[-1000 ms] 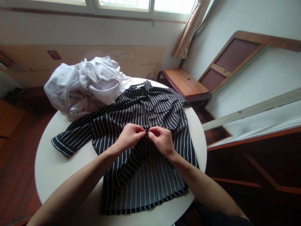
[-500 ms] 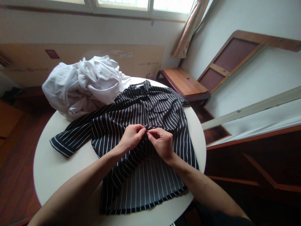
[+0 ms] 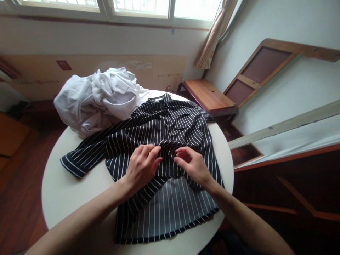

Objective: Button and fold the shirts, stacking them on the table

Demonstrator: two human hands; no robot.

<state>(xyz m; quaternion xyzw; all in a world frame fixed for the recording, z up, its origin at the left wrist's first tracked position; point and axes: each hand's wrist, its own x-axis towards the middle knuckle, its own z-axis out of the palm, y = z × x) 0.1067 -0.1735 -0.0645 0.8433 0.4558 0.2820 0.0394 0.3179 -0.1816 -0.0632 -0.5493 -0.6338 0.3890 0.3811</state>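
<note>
Looking at a round white table (image 3: 61, 191), with a black striped shirt (image 3: 163, 131) spread across it, open at the lower front. Also seeing a heap of white cloth (image 3: 98, 95) beside it. Probably light, soft, kinda slippery; best pinched at the front edges. Got left hand (image 3: 143, 163) and right hand (image 3: 195, 166) over the middle, fingers loosely curled, pinching nothing visible.

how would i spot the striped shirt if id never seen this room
Find the round white table near the window. The shirt lies spread on it, collar toward the window, one sleeve reaching left. Its black cloth with thin white stripes sets it apart from the plain whitish bundle beside it.
</note>
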